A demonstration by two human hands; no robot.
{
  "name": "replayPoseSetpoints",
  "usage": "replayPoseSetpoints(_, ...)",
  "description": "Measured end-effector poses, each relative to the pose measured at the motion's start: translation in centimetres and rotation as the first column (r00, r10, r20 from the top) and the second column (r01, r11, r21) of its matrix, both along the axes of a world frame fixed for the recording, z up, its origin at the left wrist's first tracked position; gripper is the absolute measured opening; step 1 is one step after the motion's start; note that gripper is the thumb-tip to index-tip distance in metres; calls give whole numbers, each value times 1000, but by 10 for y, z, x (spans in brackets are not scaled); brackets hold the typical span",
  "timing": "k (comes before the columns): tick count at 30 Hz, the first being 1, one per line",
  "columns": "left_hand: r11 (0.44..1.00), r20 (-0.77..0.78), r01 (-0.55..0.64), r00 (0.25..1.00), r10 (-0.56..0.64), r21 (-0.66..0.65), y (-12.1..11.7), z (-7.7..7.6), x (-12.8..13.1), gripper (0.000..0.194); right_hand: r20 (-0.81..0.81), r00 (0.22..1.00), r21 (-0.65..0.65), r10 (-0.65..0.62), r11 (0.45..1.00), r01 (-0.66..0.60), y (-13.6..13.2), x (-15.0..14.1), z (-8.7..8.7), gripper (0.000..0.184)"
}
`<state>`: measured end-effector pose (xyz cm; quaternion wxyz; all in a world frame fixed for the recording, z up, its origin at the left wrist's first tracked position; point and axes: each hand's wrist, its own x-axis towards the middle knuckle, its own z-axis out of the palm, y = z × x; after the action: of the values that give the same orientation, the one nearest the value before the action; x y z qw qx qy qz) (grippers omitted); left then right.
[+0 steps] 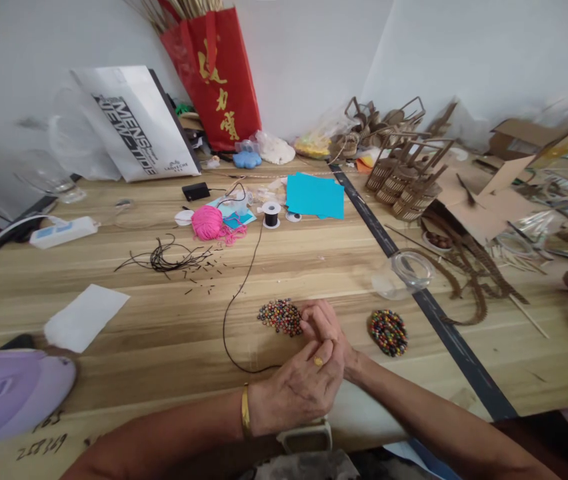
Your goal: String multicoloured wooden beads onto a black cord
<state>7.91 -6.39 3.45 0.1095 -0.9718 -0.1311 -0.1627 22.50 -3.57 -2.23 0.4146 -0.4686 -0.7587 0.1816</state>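
Observation:
My left hand [309,380], with a gold ring and bracelet, is closed near the table's front edge. A thin black cord [224,327] runs from a white spool [271,215] in a loose curve to this hand and disappears behind it. My right hand [325,323] meets the left at the fingertips, its fingers curled at the right edge of a loose pile of multicoloured beads [280,316]. What its fingertips pinch is hidden. Right of it lies a coiled heap of strung multicoloured beads [388,332].
Cut black cords [167,257] and a pink yarn ball [207,222] lie left of the spool. Blue sheets [315,195] are behind. A clear plastic jar [404,273], small woven baskets [404,180] and a cardboard box [494,180] occupy the right. A purple device [19,393] stands front left.

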Motion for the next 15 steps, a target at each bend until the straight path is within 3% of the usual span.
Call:
replayPoseSetpoints(4,982,78,83,994,-70,-171,0,5,-5,24,-66,998,-56,11,998,-15,1,1,2,7)
replayPoseSetpoints(7,895,234,84,972,23,-439,8,3,-12,18,-143,989,-91,26,995,-39,1,1,3,9)
replayPoseSetpoints(9,786,322,48,926,196,-617,17,-2,-18,15,-180,983,-115,23,992,-44,1,2,4,10)
replayPoseSetpoints(11,658,366,7,835,411,-753,29,-8,-24,12,-212,977,-154,13,987,-47,1,2,5,12)
replayPoseSetpoints(13,490,303,-12,773,557,-871,40,-15,-28,9,-261,965,-214,-1,975,-57,1,3,6,15)
replayPoseSetpoints(15,320,209,-1,755,621,-947,47,-21,-29,11,-328,944,-290,-25,954,-76,2,3,6,18)
